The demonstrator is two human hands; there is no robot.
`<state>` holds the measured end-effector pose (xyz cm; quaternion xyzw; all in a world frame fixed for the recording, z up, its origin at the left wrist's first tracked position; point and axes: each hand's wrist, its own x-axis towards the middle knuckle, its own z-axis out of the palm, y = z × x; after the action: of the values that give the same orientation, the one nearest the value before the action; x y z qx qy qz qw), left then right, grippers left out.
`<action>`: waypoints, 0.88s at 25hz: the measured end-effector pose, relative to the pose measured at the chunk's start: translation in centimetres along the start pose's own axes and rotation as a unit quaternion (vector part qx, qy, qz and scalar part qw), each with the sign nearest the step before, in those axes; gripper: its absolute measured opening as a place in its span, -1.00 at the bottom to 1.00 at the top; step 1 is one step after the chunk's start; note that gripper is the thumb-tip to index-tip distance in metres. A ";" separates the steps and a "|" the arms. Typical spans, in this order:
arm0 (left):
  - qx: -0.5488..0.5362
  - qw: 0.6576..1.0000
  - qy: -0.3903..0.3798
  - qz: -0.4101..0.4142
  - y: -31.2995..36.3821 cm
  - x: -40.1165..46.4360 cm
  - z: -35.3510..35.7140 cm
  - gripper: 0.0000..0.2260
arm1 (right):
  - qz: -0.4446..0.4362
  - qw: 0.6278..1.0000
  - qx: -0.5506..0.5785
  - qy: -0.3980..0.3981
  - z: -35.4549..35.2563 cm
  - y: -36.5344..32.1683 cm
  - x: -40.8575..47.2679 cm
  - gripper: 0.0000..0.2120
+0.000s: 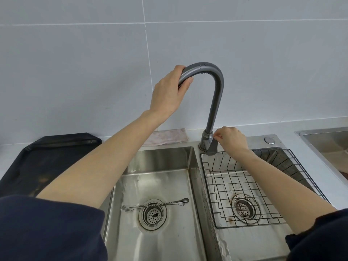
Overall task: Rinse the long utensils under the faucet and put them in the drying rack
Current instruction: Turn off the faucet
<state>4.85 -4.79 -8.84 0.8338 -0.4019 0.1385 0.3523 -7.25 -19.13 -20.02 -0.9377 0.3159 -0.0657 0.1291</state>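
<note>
Your left hand [167,91] wraps the faucet [214,95] spout, aiming it; your right hand [232,141] pinches its lever [212,147]. Long utensils [156,204] wait at 6 o'clock by the left drain; drying rack [244,185] at 4 o'clock.

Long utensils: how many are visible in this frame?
2, lying together across the drain of the left sink basin: a spoon and a fork. None in the drying rack; the arms could hide others.

Black tray [47,157] left; crumpled cloth [167,137] behind sink.
</note>
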 end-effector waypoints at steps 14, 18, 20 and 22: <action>-0.025 0.986 -0.160 -0.036 -4.8 -5.8 -3.0 -0.45 | -0.155 0.986 -0.054 -0.022 3.7 -4.7 -3.4 -0.62; 0.003 0.969 -0.234 -0.085 -8.9 -9.4 -1.9 -0.52 | -0.176 0.980 -0.054 -0.079 6.5 -6.5 -4.1 -0.60; 0.010 0.960 -0.259 -0.108 -11.0 -11.1 -1.0 -0.57 | -0.180 0.977 -0.053 -0.104 8.1 -7.2 -4.4 -0.59; 0.019 0.950 -0.287 -0.126 -12.9 -12.6 0.1 -0.61 | -0.184 0.974 -0.055 -0.120 9.5 -7.5 -4.7 -0.60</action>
<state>6.72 7.90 -21.54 0.8885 -0.3753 -0.1441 0.2211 -4.67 -8.60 -27.21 -0.9864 0.1237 0.0420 0.1000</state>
